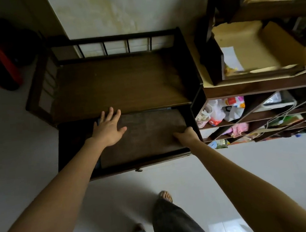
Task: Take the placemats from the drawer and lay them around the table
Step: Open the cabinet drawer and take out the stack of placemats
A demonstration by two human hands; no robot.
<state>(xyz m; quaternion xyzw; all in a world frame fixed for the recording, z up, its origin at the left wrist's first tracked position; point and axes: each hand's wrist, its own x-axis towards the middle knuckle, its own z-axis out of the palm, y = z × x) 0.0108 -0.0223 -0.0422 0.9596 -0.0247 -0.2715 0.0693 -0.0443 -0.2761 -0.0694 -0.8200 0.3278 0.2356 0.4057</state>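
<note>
Dark placemats [146, 135] lay in the open drawer [72, 142]. The left hand [108, 128] was spread flat on them; the right hand [186, 135] was curled around their right edge, fingertips hidden. The stack count was unclear.

Legible text: none. Printed plastic bags [228, 109] in the shelf [254, 87] compartment at right carry red and orange markings, too blurred to read. A white sheet [231, 58] on the upper shelf shows no readable writing. No labels, numbers or brands can be made out elsewhere.
</note>
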